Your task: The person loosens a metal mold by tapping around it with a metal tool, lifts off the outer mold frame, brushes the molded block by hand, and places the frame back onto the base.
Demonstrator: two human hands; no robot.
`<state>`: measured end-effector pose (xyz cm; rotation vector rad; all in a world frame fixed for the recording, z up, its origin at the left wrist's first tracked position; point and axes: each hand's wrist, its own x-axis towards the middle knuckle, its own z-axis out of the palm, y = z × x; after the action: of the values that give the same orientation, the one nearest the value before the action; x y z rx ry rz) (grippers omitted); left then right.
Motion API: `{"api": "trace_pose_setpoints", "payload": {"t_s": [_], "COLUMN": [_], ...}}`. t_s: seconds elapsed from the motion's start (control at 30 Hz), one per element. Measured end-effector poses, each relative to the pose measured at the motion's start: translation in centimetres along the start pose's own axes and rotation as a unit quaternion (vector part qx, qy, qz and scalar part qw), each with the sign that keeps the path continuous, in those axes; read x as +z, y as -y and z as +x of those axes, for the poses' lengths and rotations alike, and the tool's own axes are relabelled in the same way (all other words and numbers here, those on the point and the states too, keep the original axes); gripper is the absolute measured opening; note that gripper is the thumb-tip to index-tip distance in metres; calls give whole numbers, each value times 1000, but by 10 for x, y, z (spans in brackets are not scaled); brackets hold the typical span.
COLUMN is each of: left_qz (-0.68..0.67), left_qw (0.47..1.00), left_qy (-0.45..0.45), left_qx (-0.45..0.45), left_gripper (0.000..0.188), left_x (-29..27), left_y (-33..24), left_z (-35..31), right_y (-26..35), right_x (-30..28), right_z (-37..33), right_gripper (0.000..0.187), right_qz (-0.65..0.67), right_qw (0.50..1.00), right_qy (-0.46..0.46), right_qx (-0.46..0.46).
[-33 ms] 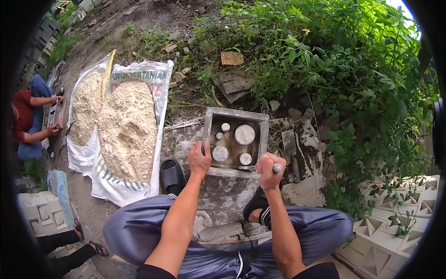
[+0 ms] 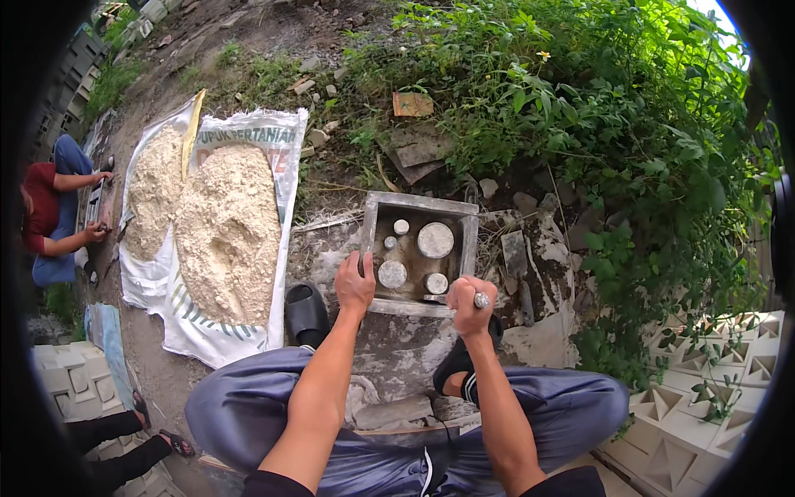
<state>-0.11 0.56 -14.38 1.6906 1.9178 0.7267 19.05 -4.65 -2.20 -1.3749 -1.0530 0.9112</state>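
Between my feet stands a grey square box frame (image 2: 422, 202) with raised walls. Inside it are several round pale discs of different sizes, among them a large disc (image 2: 436, 240) and a medium disc (image 2: 392, 274). My left hand (image 2: 355, 284) is closed over the left wall of the frame near its near corner. At the near right corner my right hand (image 2: 474, 303) is in a fist round a tool with a pale knobbed end (image 2: 482, 300). Most of that tool is hidden by the fist, so its kind does not show.
A white sack (image 2: 286, 190) with heaps of pale powder (image 2: 232, 224) lies at left. Right of the frame lies a trowel (image 2: 515, 253). Leafy plants (image 2: 613, 124) crowd the right, above patterned pale blocks (image 2: 679, 439). A person in red (image 2: 45, 207) sits far left.
My right fist has shifted slightly left with the tool, closer to the frame's near right corner. My left hand stays on the frame.
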Motion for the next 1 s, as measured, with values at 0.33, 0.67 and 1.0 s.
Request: {"api": "trace_pose_setpoints", "payload": {"t_s": [0.33, 0.67, 1.0], "left_qz": [-14, -39, -39], "left_qw": [992, 989, 983], "left_qy": [89, 69, 109], "left_qx": [-86, -125, -145], "left_gripper": [56, 64, 67], "left_x": [-10, -5, -3], "left_y": [4, 9, 14], "left_z": [5, 2, 3], "right_y": [28, 36, 11], "right_x": [29, 28, 33], "right_z": [3, 0, -6], "right_gripper": [37, 35, 35], "right_qz": [68, 39, 51], "right_qw": [997, 999, 997], "right_qy": [-4, -13, -50], "right_qx": [38, 10, 4]}}
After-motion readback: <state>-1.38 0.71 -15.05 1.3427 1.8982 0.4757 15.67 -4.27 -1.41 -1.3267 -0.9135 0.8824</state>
